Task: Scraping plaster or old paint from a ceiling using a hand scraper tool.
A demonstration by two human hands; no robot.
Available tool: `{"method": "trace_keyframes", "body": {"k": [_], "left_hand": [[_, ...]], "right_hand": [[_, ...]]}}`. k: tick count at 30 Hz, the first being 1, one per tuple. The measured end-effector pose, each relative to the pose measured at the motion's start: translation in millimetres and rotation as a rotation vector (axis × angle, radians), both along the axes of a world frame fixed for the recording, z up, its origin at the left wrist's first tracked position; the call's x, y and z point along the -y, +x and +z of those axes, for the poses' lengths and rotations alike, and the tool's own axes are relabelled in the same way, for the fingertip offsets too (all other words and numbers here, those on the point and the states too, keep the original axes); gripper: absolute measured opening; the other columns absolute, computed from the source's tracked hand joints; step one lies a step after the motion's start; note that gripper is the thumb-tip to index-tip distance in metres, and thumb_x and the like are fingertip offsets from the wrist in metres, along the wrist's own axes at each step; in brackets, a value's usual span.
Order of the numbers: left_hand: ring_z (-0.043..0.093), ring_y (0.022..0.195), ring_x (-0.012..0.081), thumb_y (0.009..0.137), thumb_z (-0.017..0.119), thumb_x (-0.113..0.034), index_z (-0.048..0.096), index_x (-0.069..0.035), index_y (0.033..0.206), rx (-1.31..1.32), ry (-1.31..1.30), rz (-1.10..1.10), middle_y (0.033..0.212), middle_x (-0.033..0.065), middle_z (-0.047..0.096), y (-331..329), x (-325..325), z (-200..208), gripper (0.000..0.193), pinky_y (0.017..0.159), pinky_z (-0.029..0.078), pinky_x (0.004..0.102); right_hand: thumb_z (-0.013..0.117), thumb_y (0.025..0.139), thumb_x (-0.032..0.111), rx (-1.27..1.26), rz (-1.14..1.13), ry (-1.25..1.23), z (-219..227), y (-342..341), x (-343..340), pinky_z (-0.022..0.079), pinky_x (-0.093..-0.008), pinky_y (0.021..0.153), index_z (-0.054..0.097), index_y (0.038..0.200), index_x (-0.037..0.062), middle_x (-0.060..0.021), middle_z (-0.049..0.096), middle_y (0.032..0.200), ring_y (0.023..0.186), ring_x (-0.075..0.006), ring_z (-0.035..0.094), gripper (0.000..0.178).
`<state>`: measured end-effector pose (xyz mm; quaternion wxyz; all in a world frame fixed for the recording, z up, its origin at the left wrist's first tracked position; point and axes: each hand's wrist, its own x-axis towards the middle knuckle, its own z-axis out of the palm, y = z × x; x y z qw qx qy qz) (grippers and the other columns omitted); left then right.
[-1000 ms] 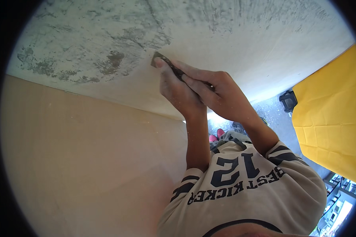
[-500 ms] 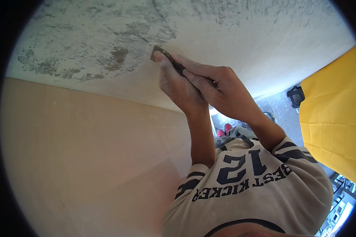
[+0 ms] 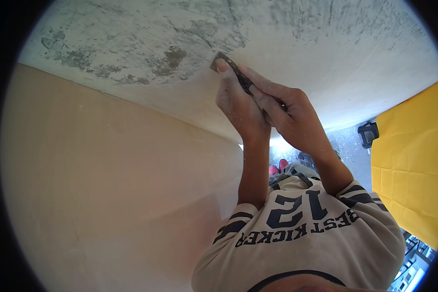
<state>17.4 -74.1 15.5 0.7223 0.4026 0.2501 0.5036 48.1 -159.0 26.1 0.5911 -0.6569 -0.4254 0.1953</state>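
Observation:
Both arms reach up to a white plastered surface [image 3: 326, 53] overhead that is mottled with grey patches. My left hand [image 3: 238, 104] and my right hand [image 3: 289, 119] are clasped together around the dark handle of a scraper [image 3: 238, 75]. Its small flat blade [image 3: 215, 61] presses against the plaster, just right of a darker grey patch [image 3: 173, 56]. My left forefinger lies along the tool near the blade. White dust covers both hands.
A smooth beige wall [image 3: 107, 185] fills the left side and meets the plastered surface along a curved edge. A yellow sheet [image 3: 413, 165] hangs at the right, with a black object [image 3: 368, 132] beside it. Red shoes [image 3: 277, 168] show far below on a speckled floor.
The view has shifted, so hands and scraper sit further right in the picture. The blade lies slightly closer to the dark grey patch. Both hands keep their grip.

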Motion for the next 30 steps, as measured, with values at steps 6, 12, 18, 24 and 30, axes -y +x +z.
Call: {"method": "trace_keyframes", "body": {"k": [6,12,18,24,30], "left_hand": [[0.042,0.059,0.0059,0.103,0.046,-0.046,0.048,-0.009,0.072,0.067,-0.052,-0.021,0.066,-0.0033,0.044,6,1,-4,0.049,0.053,0.035,0.0239],[0.042,0.059,0.0057,0.104,0.043,-0.047,0.047,-0.008,0.072,-0.049,0.050,-0.023,0.065,-0.0033,0.043,7,18,-2,0.050,0.052,0.034,0.0248],[0.047,0.071,0.0090,0.104,0.040,-0.049,0.056,-0.007,0.084,0.039,0.018,-0.119,0.076,-0.0008,0.047,1,24,0,0.050,0.064,0.041,0.0255],[0.048,0.073,0.0069,0.103,0.046,-0.047,0.057,-0.006,0.093,0.045,0.031,-0.165,0.081,-0.0014,0.050,3,21,-2,0.044,0.065,0.041,0.0237],[0.041,0.058,0.0047,0.102,0.049,-0.047,0.051,-0.007,0.074,0.088,-0.023,-0.074,0.066,-0.0040,0.046,18,34,-8,0.048,0.052,0.034,0.0242]], "right_hand": [[0.048,0.100,0.008,-0.013,-0.017,0.016,-2,3,2,0.044,-0.0215,0.063,0.052,0.141,0.0092,-0.0032,0.062,0.080,0.067,-0.0062,0.049,0.041],[0.049,0.100,0.008,0.008,-0.034,0.056,-10,7,18,0.042,-0.0212,0.060,0.052,0.141,0.0097,-0.0013,0.059,0.074,0.065,-0.0060,0.047,0.041],[0.050,0.100,0.010,-0.017,-0.034,-0.003,3,5,35,0.042,-0.0221,0.058,0.052,0.141,0.0106,-0.0018,0.057,0.072,0.062,-0.0058,0.044,0.042],[0.049,0.101,0.010,0.106,-0.018,0.070,3,14,29,0.036,-0.0215,0.053,0.052,0.141,0.0121,0.0011,0.049,0.064,0.057,-0.0059,0.039,0.041],[0.049,0.100,0.009,0.006,-0.026,0.044,-2,18,40,0.034,-0.0214,0.052,0.052,0.141,0.0109,0.0017,0.048,0.064,0.057,-0.0052,0.038,0.041]]}}
